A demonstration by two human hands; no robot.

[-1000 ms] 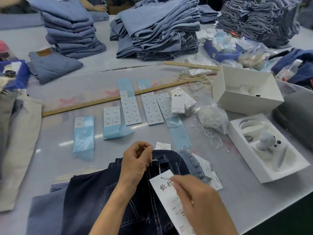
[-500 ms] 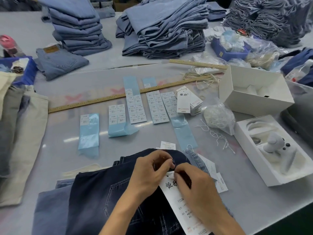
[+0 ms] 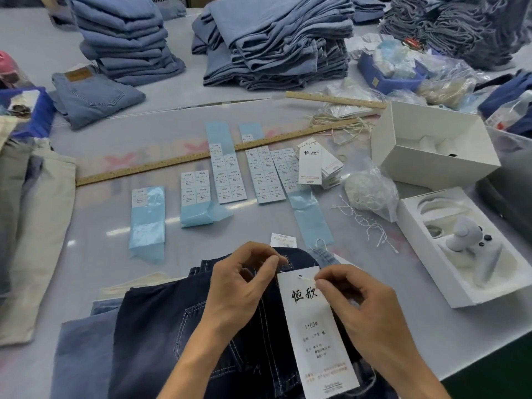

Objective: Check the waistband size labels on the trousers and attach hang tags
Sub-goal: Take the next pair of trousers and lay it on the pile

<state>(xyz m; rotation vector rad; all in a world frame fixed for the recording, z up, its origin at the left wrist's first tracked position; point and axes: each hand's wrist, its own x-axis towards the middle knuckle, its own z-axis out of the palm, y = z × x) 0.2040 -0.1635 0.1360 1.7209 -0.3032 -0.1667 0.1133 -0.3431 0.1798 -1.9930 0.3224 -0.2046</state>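
The right hand [image 3: 365, 306] pinches the string [image 3: 307, 279] at the hang tag [image 3: 313, 329], whose long axis runs toward the frame's bottom, while the left hand [image 3: 241, 280], just left, pinches the dark trousers [image 3: 161, 326] at their waistband, lower centre.

This is a garment factory's finishing and packing area, centred on a long grey work table [image 3: 86, 254]. Tall stacks of folded light-blue jeans [image 3: 273, 38] rise at twelve o'clock, with more at eleven and one o'clock. Strips of printed size stickers on blue backing [image 3: 227, 174] lie in rows mid-table beside a pile of white hang tags [image 3: 319, 165], a long wooden ruler [image 3: 201, 158] runs behind them, a clear bag of white tag strings [image 3: 368, 191] sits at two o'clock, and dark jeans [image 3: 161, 326] lie at six o'clock.
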